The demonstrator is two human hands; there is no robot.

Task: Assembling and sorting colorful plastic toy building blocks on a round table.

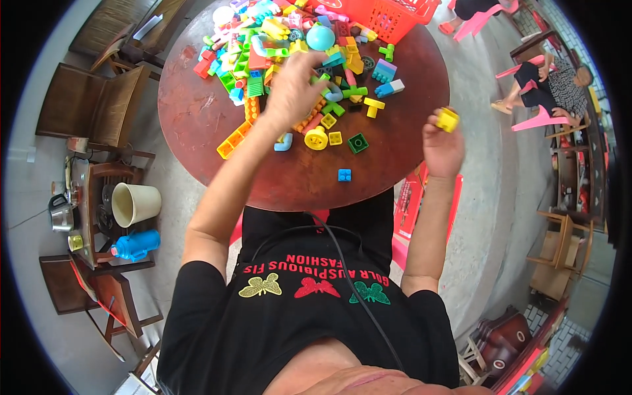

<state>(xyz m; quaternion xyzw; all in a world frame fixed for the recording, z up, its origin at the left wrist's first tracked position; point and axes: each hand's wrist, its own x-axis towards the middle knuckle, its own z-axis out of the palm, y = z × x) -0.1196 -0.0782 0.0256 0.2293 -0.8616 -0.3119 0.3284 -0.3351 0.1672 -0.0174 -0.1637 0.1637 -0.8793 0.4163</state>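
My left hand (296,87) reaches over a pile of colourful plastic building pieces on a round brown table (197,145). Its fingers are spread just above the pieces, near a teal block (334,59), and nothing shows between them; some pieces lie hidden below it. Off the table's right edge, my right hand (444,148) is raised, closed on a yellow building block (447,120). In front of the pile lie a yellow wheel-like piece (316,138), a dark green square block (358,143) and a small blue block (344,175).
A red plastic basket (395,23) stands at the table's far edge. At left are a wooden chair (99,105), a cream bucket (136,203) and a blue thermos (137,245). Another person (556,85) sits at the right by pink chairs. A dark cable (349,263) hangs before me.
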